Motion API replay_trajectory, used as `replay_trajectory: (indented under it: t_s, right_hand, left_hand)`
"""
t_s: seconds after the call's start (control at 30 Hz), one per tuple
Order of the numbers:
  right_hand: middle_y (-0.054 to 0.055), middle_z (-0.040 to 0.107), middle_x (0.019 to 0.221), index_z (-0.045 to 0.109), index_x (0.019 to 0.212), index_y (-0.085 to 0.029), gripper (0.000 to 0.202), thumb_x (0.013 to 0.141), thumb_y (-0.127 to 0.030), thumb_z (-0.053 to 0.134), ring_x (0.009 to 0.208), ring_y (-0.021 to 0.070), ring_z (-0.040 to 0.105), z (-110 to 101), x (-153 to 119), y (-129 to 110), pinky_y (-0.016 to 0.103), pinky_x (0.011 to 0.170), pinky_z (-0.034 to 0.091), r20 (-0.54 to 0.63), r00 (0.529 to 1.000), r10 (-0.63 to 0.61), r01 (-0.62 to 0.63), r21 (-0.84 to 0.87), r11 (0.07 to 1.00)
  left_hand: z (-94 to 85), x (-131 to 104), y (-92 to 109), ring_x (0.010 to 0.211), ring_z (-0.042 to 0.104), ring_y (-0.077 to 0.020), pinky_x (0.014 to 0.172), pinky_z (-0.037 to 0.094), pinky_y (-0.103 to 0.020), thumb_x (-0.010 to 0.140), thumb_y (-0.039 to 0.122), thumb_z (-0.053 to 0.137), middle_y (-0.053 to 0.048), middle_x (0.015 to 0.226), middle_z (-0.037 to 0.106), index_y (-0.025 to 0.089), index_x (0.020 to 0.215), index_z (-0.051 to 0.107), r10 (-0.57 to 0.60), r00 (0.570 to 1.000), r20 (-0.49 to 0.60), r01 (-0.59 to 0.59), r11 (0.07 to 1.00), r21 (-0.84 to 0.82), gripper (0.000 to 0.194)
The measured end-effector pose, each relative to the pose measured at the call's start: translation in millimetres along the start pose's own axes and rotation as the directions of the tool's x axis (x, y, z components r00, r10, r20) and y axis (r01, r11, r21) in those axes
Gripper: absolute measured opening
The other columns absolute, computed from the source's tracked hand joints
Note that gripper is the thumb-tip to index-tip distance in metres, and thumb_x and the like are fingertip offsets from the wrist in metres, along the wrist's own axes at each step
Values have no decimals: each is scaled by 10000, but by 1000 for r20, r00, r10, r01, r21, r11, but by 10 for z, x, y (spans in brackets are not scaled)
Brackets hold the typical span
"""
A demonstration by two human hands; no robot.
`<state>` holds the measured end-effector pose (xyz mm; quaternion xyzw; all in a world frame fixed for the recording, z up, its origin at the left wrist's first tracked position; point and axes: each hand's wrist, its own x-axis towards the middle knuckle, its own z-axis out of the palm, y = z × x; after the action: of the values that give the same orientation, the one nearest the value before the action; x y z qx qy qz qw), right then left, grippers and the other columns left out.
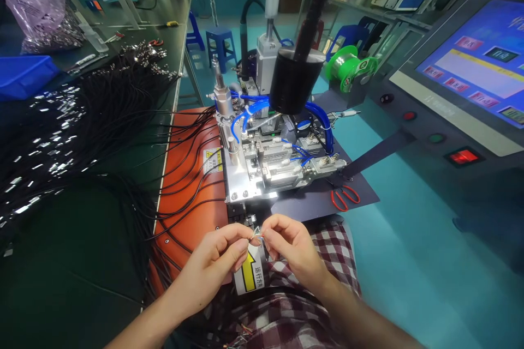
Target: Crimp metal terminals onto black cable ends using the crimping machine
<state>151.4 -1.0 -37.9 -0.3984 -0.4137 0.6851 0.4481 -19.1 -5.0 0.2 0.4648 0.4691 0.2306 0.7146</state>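
Thin coloured wire ends (pixel 256 233) show between my two hands, just in front of the machine (pixel 282 158). My left hand (pixel 221 256) pinches them from the left between thumb and forefinger. From the right, my right hand (pixel 292 245) closes its thumb and forefinger on the same wires, its fingertips close to the left ones. Beneath the hands lies a white label with a yellow arrow (pixel 249 272). Several black cables (pixel 192 177) run across the orange surface (pixel 188 142) into the machine's left side.
A large bundle of black cables (pixel 110 92) covers the dark table at left, beside a blue tray (pixel 27 76). Red-handled scissors (pixel 345 198) lie right of the machine. A green wire spool (pixel 347 68) stands behind. A control screen (pixel 483 60) is at right.
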Motion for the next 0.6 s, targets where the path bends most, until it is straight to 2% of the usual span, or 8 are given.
replay_trajectory:
  t_s: [0.17,0.33,0.47,0.6]
  right_hand:
    - [-60,472,577,532,761,-170,186,855,-326,570,455,44,395,44,-44,83,175,440,316,-45,998,-45,45,-4,999]
    - [-82,394,535,484,738,-177,222,874,-344,537,428,41,293,26,-34,83,177,410,246,43,999,25,-27,51,998]
    - [-90,320,538,471,749,-178,225,872,-357,533,446,50,225,-10,-29,38,191,405,179,84,995,62,-65,33,997]
    - [-65,372,592,480,758,-180,203,886,-336,505,493,68,313,-41,-39,-50,203,450,262,67,997,32,-21,-153,988]
  left_hand:
    - [3,-14,-9,529,288,-63,438,222,-153,895,372,466,51,625,385,193,972,592,20,999,-29,-19,999,43,232]
    - [10,-20,-11,530,356,-66,414,255,-153,879,346,495,14,732,530,205,953,605,68,997,-48,-61,989,134,194]
    - [28,0,-6,514,352,-69,404,264,-153,870,336,508,21,679,511,192,900,612,111,991,-73,-97,982,165,180]
    - [51,2,-20,496,345,-67,405,280,-154,866,333,510,41,613,445,181,861,614,136,983,-121,-107,970,220,183]
